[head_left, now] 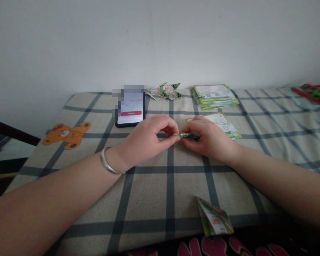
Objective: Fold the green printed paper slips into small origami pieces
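Between my fingertips is a small piece of folded green printed paper point(183, 134), seen nearly edge-on. My left hand point(152, 137), with a silver bangle on its wrist, pinches the paper's left end. My right hand point(206, 137) grips the other end and hides part of it. Just behind my right hand a green and white printed leaflet point(226, 126) lies flat on the table, partly covered by the hand. Close to the front edge rests another folded paper triangle point(214, 217), apart from both hands.
At the back stand folded paper pieces point(165, 91) and a stack of leaflets point(214, 95). A phone point(130, 108) showing a timer lies left of them. A bear cutout point(66, 135) is on the checked tablecloth point(149, 199). Red and green items point(313, 94) sit far right.
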`<state>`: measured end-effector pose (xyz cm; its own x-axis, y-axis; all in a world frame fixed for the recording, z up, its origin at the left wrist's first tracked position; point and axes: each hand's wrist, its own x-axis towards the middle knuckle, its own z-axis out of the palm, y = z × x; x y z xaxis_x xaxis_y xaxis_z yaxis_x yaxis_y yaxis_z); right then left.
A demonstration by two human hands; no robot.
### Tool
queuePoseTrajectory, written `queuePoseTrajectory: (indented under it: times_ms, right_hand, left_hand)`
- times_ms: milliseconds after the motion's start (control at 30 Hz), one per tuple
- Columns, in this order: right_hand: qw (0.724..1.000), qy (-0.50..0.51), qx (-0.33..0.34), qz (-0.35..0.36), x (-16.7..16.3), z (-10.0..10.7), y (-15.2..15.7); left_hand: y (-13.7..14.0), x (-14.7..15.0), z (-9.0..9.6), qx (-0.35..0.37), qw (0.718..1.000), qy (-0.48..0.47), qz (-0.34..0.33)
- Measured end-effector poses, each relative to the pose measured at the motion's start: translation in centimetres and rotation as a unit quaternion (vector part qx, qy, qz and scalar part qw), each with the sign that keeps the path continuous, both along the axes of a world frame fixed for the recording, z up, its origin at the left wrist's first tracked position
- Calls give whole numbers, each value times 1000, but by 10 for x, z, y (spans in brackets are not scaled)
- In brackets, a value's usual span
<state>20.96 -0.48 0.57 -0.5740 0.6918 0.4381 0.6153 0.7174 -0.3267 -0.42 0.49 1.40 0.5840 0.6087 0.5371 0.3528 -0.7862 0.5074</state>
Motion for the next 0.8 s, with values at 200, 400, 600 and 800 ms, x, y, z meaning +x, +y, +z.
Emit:
queuePoseTrajectory:
  times_ms: [200,400,600,800]
  right_hand:
    - [999,-30,42,8,0,2,0]
    - [996,-47,77,21,1,4,-2]
    - [993,-33,110,26,3,3,-4]
    - [988,-93,122,21,2,4,-5]
  left_hand:
    - [1,1,-1,74,996,47,-16]
    - [-1,1,-3,92,994,55,-34]
    - [-2,2,-3,68,996,35,-41]
    - [-2,1,-2,76,993,89,0]
